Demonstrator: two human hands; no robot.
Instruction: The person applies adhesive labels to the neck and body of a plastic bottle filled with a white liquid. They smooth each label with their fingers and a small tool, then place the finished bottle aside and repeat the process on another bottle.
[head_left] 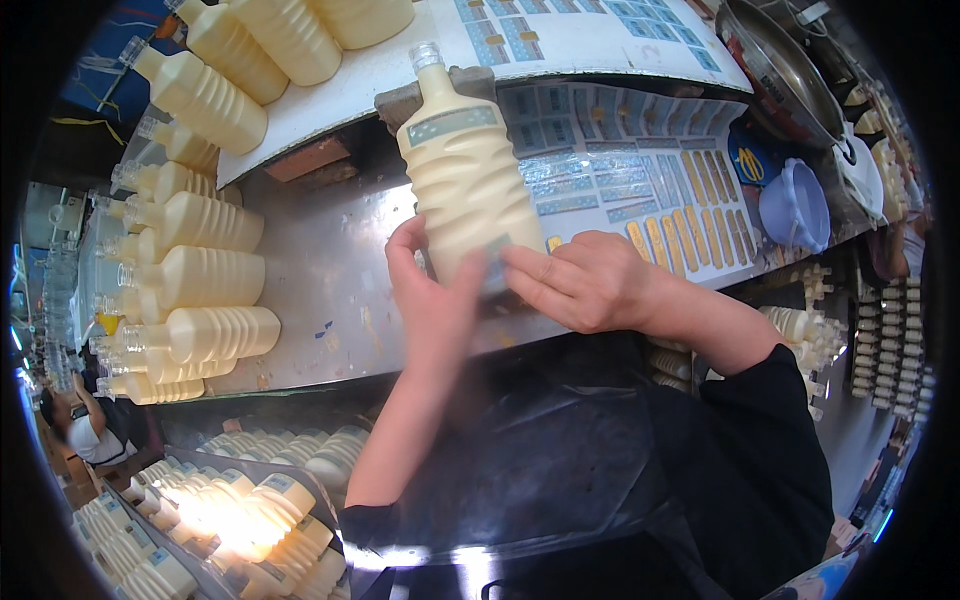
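A cream ribbed bottle [465, 180] with a clear neck lies on the metal bench in front of me, neck pointing away. Near its shoulder is a blue-grey label [452, 127]. My left hand [425, 285] curls around the lower left side of the bottle, its thumb smeared by motion over the base end. At the lower right of the bottle, my right hand [590, 285] is closed with fingertips pinched on a small bluish label [496, 250] against the bottle. The hands partly hide this label and the bottle's base.
A brown block [400, 103] props the bottle's neck end. Label sheets [640, 190] cover the bench at the right, beside a lavender bucket [795, 205]. Cream bottles [215, 278] line the left side; more fill crates [240, 510] at lower left. Another person [95, 430] is at far left.
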